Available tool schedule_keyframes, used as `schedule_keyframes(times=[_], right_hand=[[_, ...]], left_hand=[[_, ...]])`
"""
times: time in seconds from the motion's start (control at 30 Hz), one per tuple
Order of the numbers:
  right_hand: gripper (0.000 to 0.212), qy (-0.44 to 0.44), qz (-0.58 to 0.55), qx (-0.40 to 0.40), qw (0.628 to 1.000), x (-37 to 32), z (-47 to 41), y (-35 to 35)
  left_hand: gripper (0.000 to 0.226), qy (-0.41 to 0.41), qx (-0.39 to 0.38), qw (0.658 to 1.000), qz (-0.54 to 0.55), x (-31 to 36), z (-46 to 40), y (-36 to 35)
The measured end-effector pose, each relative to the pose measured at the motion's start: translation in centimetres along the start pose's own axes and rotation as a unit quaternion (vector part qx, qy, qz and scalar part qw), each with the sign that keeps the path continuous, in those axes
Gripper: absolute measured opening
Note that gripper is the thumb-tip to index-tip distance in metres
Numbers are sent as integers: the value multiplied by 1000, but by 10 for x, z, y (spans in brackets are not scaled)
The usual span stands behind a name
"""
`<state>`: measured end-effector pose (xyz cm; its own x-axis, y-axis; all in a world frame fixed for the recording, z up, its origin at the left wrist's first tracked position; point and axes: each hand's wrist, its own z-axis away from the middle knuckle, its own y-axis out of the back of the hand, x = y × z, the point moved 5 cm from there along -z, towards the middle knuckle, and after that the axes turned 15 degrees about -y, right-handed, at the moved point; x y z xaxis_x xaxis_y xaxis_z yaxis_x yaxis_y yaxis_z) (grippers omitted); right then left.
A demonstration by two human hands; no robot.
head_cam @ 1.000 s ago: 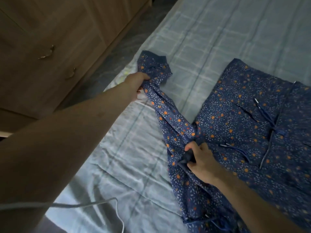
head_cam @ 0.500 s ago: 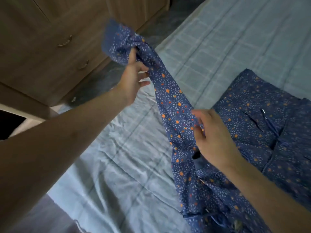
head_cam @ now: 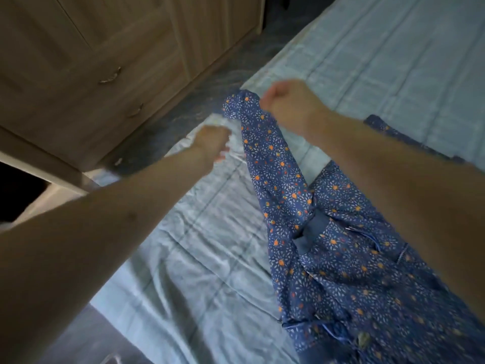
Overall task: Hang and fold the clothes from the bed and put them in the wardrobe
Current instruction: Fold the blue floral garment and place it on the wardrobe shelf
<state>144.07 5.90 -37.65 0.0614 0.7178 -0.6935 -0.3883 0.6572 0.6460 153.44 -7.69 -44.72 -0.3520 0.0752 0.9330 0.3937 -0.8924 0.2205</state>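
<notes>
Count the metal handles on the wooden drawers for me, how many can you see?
2. One handle sits on the upper drawer, and the other handle on the drawer below it, nearer the floor. More may lie outside the view.

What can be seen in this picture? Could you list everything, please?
Garment: one, dark blue with small orange and white flowers, lying on the bed, its sleeve stretched toward the bed's near edge.
Bed: one, covered in a pale blue checked sheet, filling the right and middle.
Wardrobe: one, light brown wood, upper left, with two metal drawer handles.
Floor: dark, between wardrobe and bed.
Left hand: one, fingers curled, beside the sleeve; blurred, so whether it holds anything is unclear.
Right hand: one, fingers curled at the sleeve's far end; the grip itself is hidden.
</notes>
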Motion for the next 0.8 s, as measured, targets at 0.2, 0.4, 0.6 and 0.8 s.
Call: schedule_keyframes(times=[0.2, 0.4, 0.6, 0.8], right_hand=[[39, -69, 300, -156, 939, 132, 61, -63], [59, -105, 286, -137, 943, 177, 73, -83], [63, -127, 353, -124, 919, 167, 34, -90], [63, -150, 413, -111, 891, 184, 20, -103]], left_hand=[[18, 45, -96, 990, -92, -79, 7, -45], [43, -15, -4, 998, -60, -83, -23, -59], [22, 20, 80, 996, 19, -82, -89, -48], [52, -4, 132, 984, 116, -53, -128, -38]])
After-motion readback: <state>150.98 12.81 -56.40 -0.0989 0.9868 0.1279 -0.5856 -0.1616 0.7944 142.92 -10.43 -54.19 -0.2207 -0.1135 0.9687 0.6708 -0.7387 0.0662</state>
